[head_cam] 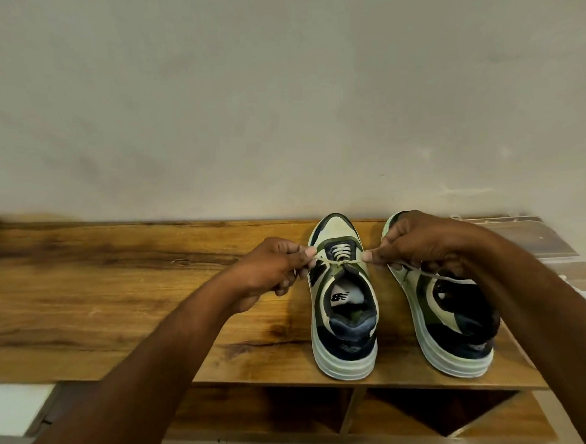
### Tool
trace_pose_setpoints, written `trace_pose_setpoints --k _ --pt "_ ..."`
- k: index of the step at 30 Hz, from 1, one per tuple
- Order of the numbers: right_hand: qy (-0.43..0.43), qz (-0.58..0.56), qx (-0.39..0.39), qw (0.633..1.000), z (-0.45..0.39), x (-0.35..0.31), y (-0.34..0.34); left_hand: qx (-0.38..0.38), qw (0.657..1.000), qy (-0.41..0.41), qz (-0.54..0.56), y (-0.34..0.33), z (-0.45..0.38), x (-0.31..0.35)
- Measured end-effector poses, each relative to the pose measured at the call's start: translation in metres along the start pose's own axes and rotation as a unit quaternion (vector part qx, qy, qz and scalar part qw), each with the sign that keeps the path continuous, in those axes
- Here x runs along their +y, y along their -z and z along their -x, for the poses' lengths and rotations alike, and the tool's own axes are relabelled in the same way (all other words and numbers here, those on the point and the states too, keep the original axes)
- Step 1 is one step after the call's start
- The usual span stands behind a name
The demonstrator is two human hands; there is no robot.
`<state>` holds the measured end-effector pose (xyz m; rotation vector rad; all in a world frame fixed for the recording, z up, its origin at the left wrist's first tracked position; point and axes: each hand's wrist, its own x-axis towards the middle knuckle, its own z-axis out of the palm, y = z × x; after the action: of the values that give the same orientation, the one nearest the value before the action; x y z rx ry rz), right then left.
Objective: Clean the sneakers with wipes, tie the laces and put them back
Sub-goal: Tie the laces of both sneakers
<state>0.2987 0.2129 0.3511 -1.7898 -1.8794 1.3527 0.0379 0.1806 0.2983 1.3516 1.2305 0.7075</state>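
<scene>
Here, two sneakers stand side by side on the wooden counter (117,284), toes toward the wall (277,102), heels at the front edge. The left sneaker (342,301) is cream, olive and navy with a thick pale sole; its pale lace (338,262) runs taut across the tongue in a single crossing. The right sneaker (445,315), coloured alike, is partly covered by the right forearm, and a loose lace end trails over its opening. The left hand (270,271) pinches one lace end between thumb and forefinger, fingers curled, at the shoe's left. The right hand (420,245) pinches the other end likewise, pulling outward. Open compartments show below the counter.
</scene>
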Motion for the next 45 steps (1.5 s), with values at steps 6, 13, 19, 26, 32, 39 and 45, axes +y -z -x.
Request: trace_pose_setpoints --k 6,13,19,26,32,39,45 --pt "0.026 -0.114 -0.052 0.992 0.000 0.000 0.001 -0.004 0.997 -0.022 0.072 -0.007 -0.002 0.005" --pt "-0.017 -0.335 -0.077 0.939 -0.009 0.005 -0.013 0.048 0.978 -0.041 0.198 -0.031 -0.010 0.002" --pt "-0.026 -0.411 -0.025 0.911 -0.018 0.010 -0.030 0.138 0.964 -0.073 0.215 -0.045 -0.018 -0.002" --pt "0.007 -0.396 0.076 0.915 -0.021 0.014 -0.043 0.155 0.958 -0.071 0.230 -0.057 -0.021 -0.003" --pt "0.016 -0.404 0.097 0.910 -0.021 0.012 -0.048 0.171 0.961 -0.090 0.199 -0.055 -0.023 -0.006" --pt "0.026 -0.404 0.113 0.907 -0.022 0.008 -0.053 0.174 0.956 -0.109 0.209 -0.057 -0.021 -0.003" --pt "0.045 -0.356 0.134 0.924 -0.022 0.004 -0.056 0.167 0.954 -0.147 0.199 -0.057 -0.017 0.001"
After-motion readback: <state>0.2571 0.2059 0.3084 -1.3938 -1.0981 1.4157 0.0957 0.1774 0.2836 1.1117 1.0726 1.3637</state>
